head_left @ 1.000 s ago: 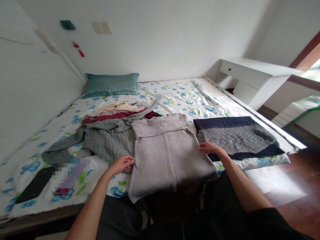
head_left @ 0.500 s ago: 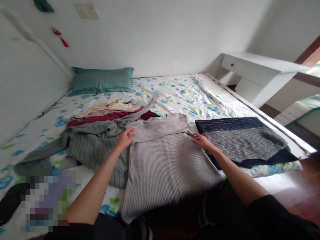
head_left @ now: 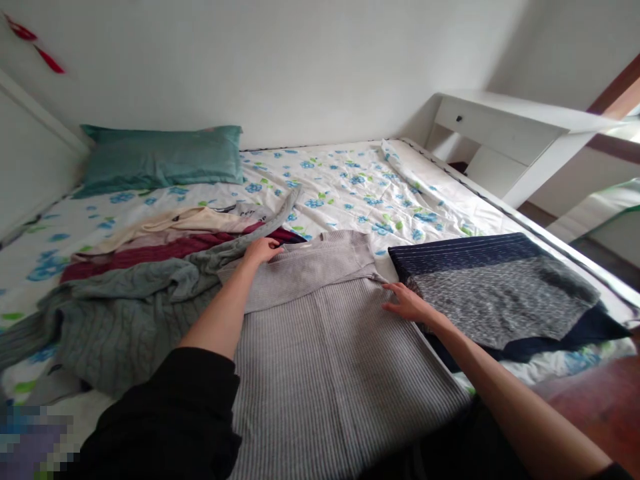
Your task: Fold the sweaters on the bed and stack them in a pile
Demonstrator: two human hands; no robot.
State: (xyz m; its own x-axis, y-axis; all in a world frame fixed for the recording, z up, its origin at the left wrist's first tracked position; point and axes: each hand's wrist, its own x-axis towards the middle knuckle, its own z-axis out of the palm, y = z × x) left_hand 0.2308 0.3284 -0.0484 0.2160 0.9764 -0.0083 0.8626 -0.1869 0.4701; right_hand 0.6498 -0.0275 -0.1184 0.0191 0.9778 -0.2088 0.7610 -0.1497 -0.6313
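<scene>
So both hands have moved up the grey sweater (head_left: 320,347) since a second ago. Back then they sat down near its lower corners, now they're up by the folded-over collar end. Left hand (head_left: 263,250) is at the top left corner, fingers curled onto the knit edge, looks like a light pinch on the fabric but I can't really tell how firm. Right hand (head_left: 407,303) lies flat and open on the right edge just under the fold, pressing rather than gripping.

The sweater itself lies spread face down on the bed (head_left: 350,180), near edge, ribbed body toward the camera and the top part doubled back over it. My read: the sides are squared up and the top fold is getting lined up or smoothed.

Around it: a green cable-knit (head_left: 130,313) touching its left side, with maroon and cream clothes (head_left: 165,233) behind that, a folded navy and speckled sweater (head_left: 495,293) just beside it on the right, a teal pillow (head_left: 160,157) at the head, and a white desk (head_left: 505,127) past the bed.
</scene>
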